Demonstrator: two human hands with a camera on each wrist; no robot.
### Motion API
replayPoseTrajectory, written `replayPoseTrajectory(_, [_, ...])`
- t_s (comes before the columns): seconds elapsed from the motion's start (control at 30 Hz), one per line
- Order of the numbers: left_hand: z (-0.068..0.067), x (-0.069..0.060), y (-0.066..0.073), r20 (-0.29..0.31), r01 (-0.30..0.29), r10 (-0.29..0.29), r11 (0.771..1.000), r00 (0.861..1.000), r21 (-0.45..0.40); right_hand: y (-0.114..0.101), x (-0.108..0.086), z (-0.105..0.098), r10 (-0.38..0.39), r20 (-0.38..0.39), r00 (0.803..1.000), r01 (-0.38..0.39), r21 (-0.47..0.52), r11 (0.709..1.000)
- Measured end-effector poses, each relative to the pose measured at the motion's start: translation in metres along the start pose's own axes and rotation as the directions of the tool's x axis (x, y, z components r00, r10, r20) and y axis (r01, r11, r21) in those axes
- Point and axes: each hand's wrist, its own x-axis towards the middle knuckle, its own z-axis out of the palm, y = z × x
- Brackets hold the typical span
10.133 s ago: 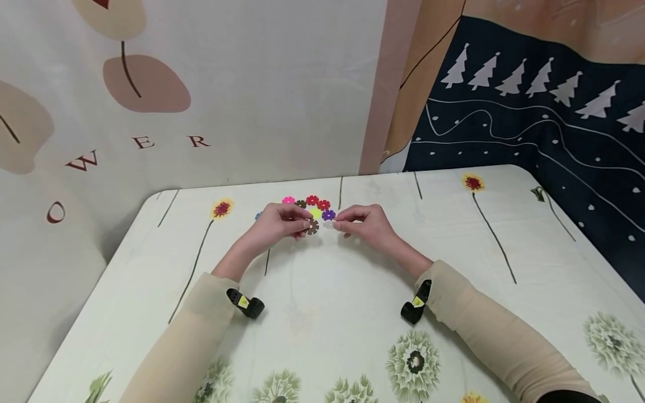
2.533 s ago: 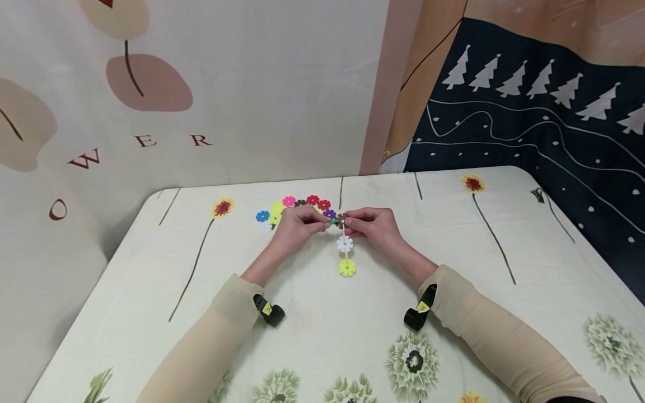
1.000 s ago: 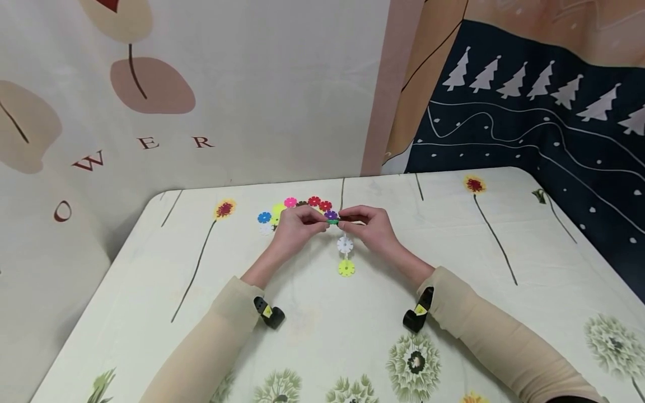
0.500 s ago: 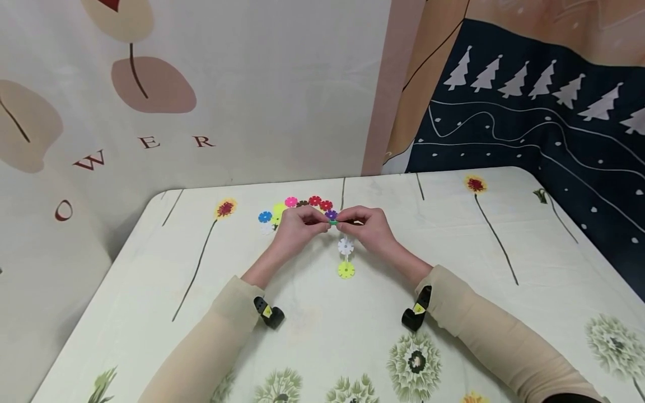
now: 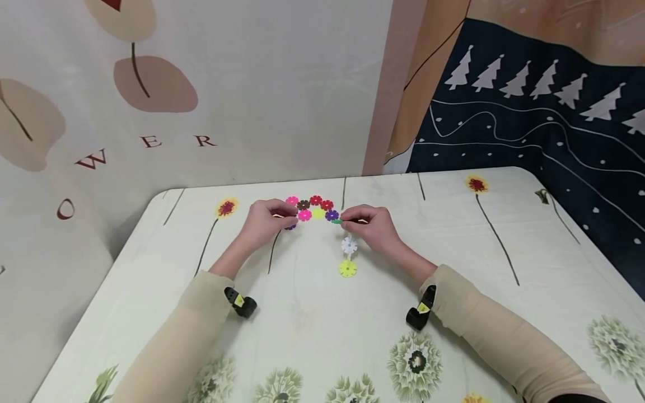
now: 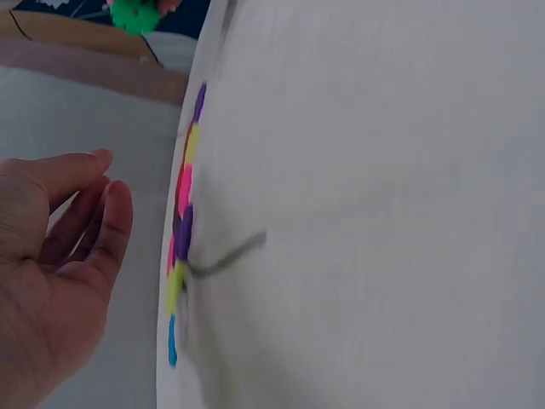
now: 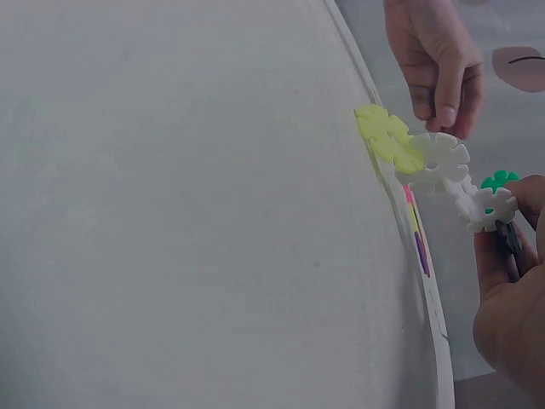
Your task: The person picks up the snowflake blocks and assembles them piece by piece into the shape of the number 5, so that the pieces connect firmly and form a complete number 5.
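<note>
My right hand [image 5: 373, 226] pinches a small chain of plastic snowflake building discs. A green disc [image 5: 336, 221] pokes out at its fingertips, and a dark disc [image 7: 508, 239] sits between the fingers in the right wrist view. White discs [image 5: 349, 245] hang below, with a yellow disc [image 5: 347, 268] at the chain's lower end. My left hand [image 5: 264, 221] is apart from the chain, over the left part of the loose discs; in the left wrist view its fingers are loosely bent with nothing between them. It hides some loose discs in the head view.
Loose discs lie near the table's far edge: pink [image 5: 304, 215], purple [image 5: 331, 215], red [image 5: 315, 200], brown [image 5: 303, 205] and yellow [image 5: 318, 214]. A blue disc [image 6: 172, 341] shows in the left wrist view. A flower-printed cloth [image 5: 312, 313] covers the table; a curtain hangs behind.
My left hand has let go of the green disc and moved left to the loose discs. The right hand stays in place with the chain, which gained the green disc over these frames.
</note>
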Motion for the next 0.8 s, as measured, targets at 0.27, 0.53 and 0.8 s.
replayPoseTrajectory(0.27, [-0.032,-0.001,-0.027,0.012,0.031,-0.033,0.989,0.999,0.144,-0.001,-0.001,0.000,0.009,-0.001,1.000,-0.009,-0.012,1.000])
replayPoseTrajectory(0.53, [-0.041,-0.005,-0.046,0.019,0.069,-0.074,0.984,0.997,0.165,-0.002,-0.001,0.000,0.009,-0.007,1.000,-0.009,-0.010,1.000])
replayPoseTrajectory(0.8, [-0.041,-0.007,-0.048,0.054,0.081,-0.092,0.981,0.994,0.178,-0.001,-0.001,0.000,0.008,0.000,1.000,-0.008,-0.001,1.000])
